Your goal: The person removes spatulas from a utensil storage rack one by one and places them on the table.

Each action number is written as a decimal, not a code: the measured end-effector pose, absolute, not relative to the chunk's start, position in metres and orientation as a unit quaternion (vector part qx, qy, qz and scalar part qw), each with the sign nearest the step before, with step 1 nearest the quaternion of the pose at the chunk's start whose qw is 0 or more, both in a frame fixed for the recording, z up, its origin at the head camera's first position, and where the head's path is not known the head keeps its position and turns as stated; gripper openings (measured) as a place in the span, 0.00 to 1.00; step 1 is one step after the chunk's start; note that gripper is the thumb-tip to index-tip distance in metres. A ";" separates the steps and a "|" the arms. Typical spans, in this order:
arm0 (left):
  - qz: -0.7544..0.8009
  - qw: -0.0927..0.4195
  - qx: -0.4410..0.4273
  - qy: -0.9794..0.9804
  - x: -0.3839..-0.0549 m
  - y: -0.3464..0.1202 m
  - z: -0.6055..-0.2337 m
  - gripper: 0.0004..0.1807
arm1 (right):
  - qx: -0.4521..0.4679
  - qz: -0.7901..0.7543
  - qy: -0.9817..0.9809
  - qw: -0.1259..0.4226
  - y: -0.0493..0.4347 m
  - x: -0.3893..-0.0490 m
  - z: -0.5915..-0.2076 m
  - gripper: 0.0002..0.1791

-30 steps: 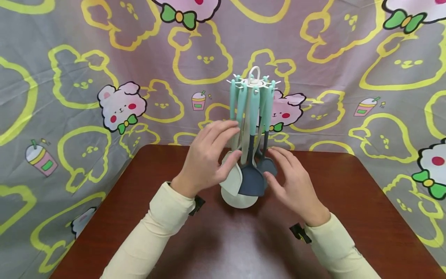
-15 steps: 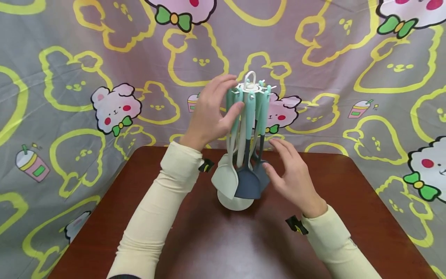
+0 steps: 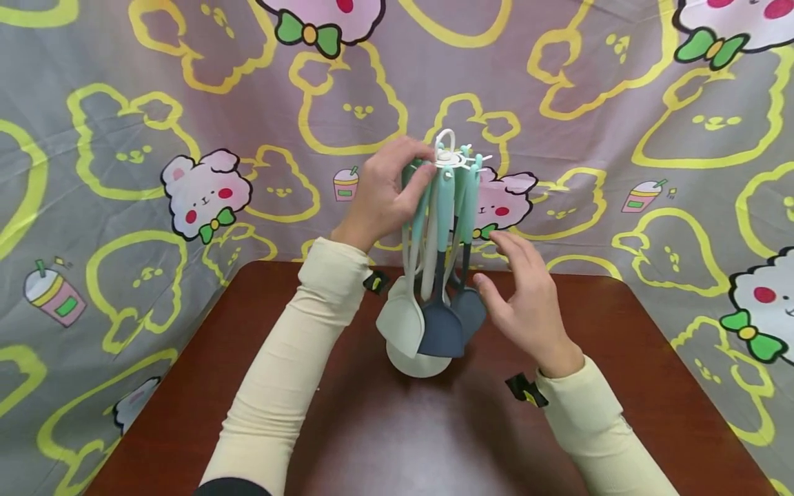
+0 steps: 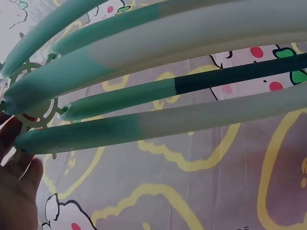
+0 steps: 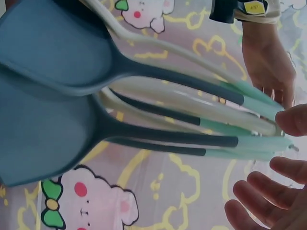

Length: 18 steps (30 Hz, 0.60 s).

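A white utensil rack (image 3: 448,160) with a loop on top stands on the table, hung with several kitchen utensils with mint handles. My left hand (image 3: 386,193) is at the rack's upper left, thumb and fingers pinching the handle top of a cream spatula (image 3: 400,325); the handle ends at the fingers (image 4: 31,175) also show in the left wrist view. To the front hangs a dark grey spatula (image 3: 442,331), with a second dark utensil (image 3: 469,310) to its right. My right hand (image 3: 527,303) is held beside that one, fingers spread and relaxed, holding nothing.
The rack's round white base (image 3: 418,365) rests on a dark red-brown table (image 3: 273,331). Behind and at both sides hangs a grey cloth (image 3: 347,83) printed with yellow bear outlines and bunnies. Dark straps sit at both cuffs.
My left hand has risen from the utensils' lower shafts to the handle tops, and its fingers have closed in. My right hand stays beside the rack. The view has shifted slightly.
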<state>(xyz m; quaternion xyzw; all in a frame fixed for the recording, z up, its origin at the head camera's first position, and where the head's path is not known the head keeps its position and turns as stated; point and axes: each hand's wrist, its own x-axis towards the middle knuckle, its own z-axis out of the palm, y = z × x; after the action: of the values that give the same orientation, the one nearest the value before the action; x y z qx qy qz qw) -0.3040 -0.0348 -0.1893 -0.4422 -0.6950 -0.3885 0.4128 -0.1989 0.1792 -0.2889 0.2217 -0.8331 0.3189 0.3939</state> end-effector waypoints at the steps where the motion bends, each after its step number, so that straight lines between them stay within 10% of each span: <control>1: -0.388 0.416 -0.439 -0.695 -0.305 -0.034 -0.189 0.09 | 0.215 0.319 -0.835 0.394 0.181 -0.198 -0.290 0.33; 18: -0.432 0.388 -0.415 -0.700 -0.318 -0.028 -0.198 0.11 | 0.196 0.347 -0.835 0.380 0.181 -0.208 -0.293 0.32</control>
<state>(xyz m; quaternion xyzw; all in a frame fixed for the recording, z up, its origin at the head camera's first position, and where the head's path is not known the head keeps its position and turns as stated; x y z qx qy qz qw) -0.3182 -0.0282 -0.1983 -0.4154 -0.7001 -0.4322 0.3880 -0.2076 0.1815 -0.2926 0.1958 -0.8348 0.3471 0.3799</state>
